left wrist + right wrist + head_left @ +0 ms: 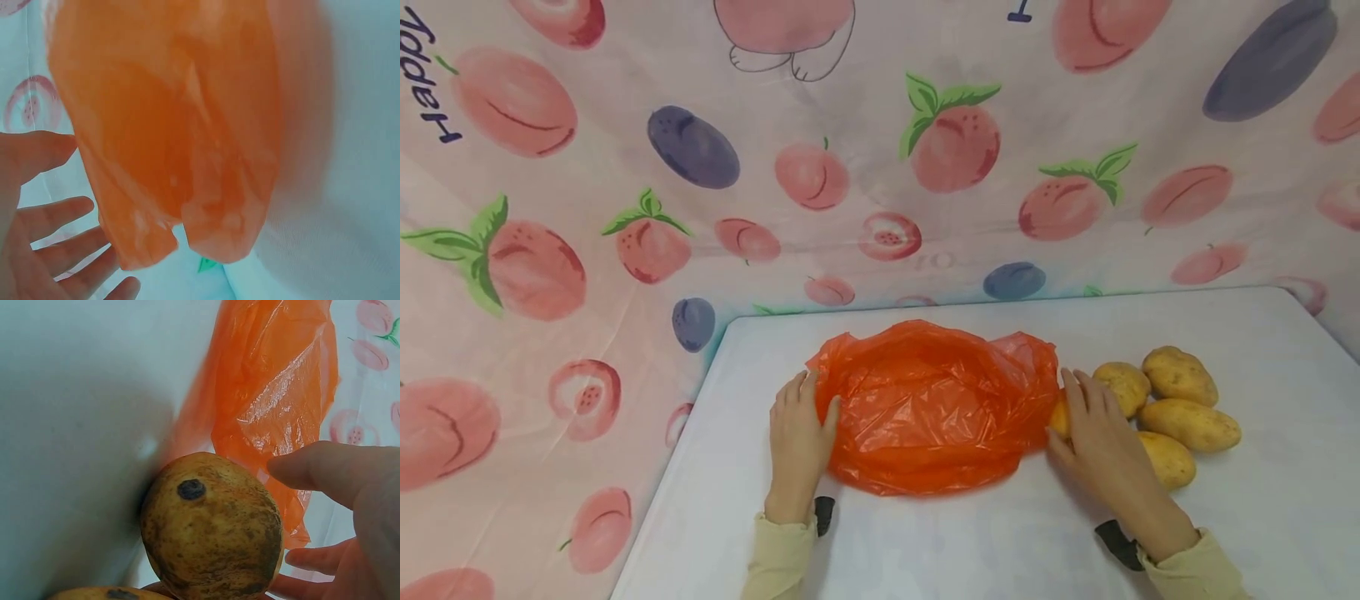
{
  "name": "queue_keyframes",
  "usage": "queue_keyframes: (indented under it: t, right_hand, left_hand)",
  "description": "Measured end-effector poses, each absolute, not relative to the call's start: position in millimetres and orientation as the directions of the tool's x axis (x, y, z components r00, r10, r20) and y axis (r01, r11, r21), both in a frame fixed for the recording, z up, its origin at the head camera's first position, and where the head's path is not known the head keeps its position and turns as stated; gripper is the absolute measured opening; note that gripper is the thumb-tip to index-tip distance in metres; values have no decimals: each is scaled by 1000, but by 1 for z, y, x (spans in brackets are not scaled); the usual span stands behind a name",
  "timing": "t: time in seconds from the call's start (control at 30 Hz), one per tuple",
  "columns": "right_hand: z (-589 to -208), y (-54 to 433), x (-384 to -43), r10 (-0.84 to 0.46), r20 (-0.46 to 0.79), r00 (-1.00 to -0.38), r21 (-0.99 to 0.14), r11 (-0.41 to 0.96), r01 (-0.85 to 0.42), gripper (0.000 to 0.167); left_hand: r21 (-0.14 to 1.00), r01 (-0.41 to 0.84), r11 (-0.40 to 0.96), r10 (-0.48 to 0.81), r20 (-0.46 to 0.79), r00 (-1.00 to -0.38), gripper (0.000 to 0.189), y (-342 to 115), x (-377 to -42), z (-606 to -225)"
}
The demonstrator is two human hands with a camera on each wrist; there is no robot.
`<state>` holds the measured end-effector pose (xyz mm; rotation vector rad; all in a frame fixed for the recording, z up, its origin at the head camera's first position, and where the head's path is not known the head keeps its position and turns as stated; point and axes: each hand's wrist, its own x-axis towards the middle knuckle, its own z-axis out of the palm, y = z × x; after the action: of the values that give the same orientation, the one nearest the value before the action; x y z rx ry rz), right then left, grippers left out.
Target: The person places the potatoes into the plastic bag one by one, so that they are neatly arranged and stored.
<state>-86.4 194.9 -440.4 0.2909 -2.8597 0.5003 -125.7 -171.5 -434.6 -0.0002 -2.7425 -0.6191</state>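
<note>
An orange plastic bag (917,417) lies spread on the white table, its mouth gaping toward the head camera. My left hand (800,433) is at the bag's left edge, fingers extended and thumb apart; the left wrist view shows the fingers beside the thin plastic (175,144). Over on the right, my right hand (1101,442) reaches across a potato (1060,417) at the bag's right edge, mostly hidden by the hand. Close to the right wrist camera is a potato with a dark spot (212,525); the thumb stands apart from it, and some fingers pass behind it.
Several potatoes lie grouped right of the right hand, among them a long potato (1191,423) and a rounder potato (1180,375) farther back. A fruit-patterned cloth (865,175) hangs behind the white table (940,550) and along its left side.
</note>
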Motion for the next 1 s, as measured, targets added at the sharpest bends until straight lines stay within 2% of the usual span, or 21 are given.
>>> queue_keyframes:
  t: [0.33,0.6,1.0]
  right_hand:
    - [-439,194,-87,-134,147,-980,-318,932,-176,74]
    - [-440,196,-87,-156,193,-969,-288,935,-208,63]
    - [-435,196,-88,-165,180,-970,-302,929,-214,62]
  left_hand:
    - [477,-45,878,-139,164,-977,59,-184,-134,-432]
    - [528,-115,841,-175,65,-982,62,-193,-140,-434]
    - [597,-190,779,-208,-39,-977,62,-198,-140,-443]
